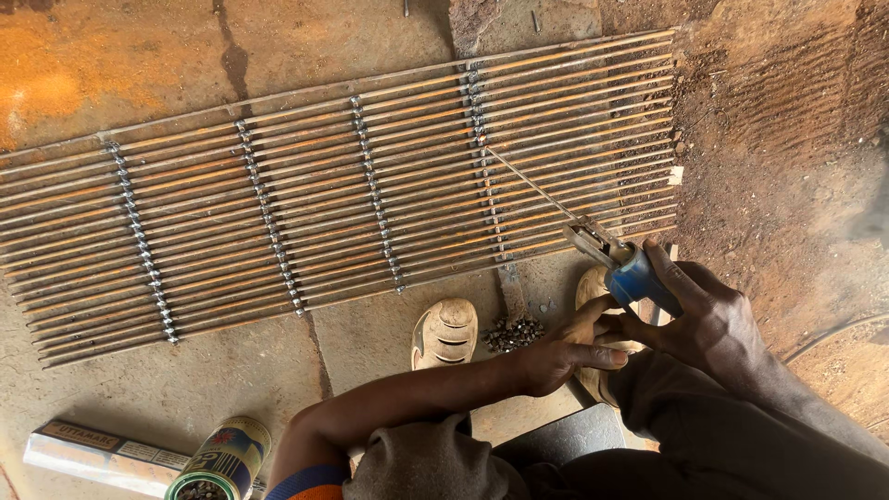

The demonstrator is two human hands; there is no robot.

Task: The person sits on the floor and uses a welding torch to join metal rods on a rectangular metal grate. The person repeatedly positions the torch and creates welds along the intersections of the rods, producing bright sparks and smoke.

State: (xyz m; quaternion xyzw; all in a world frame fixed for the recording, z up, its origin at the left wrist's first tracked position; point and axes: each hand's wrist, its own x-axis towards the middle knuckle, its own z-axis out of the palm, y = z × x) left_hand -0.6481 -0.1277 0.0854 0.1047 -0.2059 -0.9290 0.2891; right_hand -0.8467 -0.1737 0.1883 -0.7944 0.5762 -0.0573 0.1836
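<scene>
Rusty barred metal grille (306,204), 4 rows of shiny welds

Blue-handled electrode holder (626,268) gripped at right, jaws clamping a thin welding rod (528,182). Rod slanting up-left, tip resting on the rusty metal grate (306,199). Grate lying flat on the ground, long bars crossed by 4 weld rows.

Bright, even daylight; soft shadows. Warm orange patch far left on floor (56,83). Grate (352,185) sharp; slight bend at edges; right edge hazy.
</scene>
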